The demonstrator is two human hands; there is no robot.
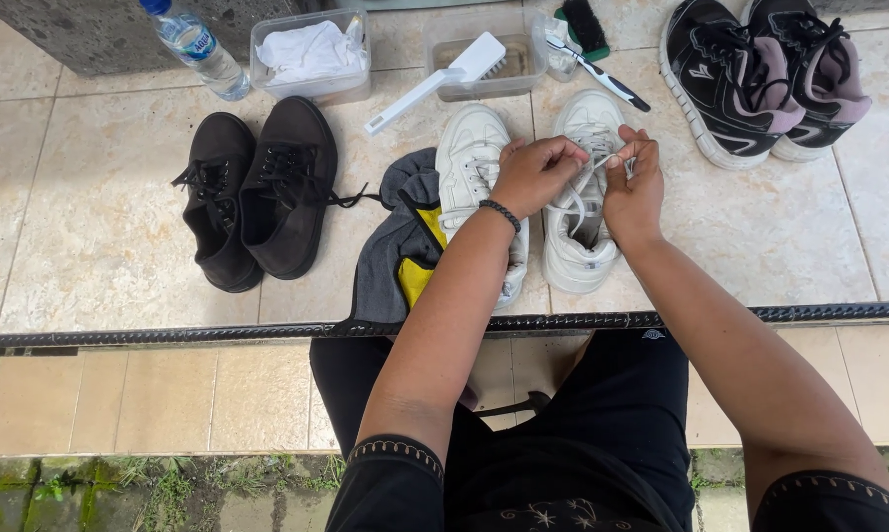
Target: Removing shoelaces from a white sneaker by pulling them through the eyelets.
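A: On a tiled ledge [109, 227], a seated person works the lace of the right-hand white sneaker [578, 232]. Which way does the shoe lie from the hands?

B: Straight below them. Its long axis runs away from the person, toe at the far end, heel nearest the body. Its twin, the left-hand white sneaker [469, 163], lies parallel, just beside the left wrist, partly on a grey-and-yellow cloth [395, 246].

A: And the hands themselves?

B: Both meet over the lacing. The left hand [535, 175] is curled, pinching the white lace [581, 192]; the right hand [634, 187] grips the same lace from the other side. Neither is nearer; they almost touch.

A: Beyond them?

B: A white scrub brush [435, 81] rests on a clear tub, well past the fingertips.
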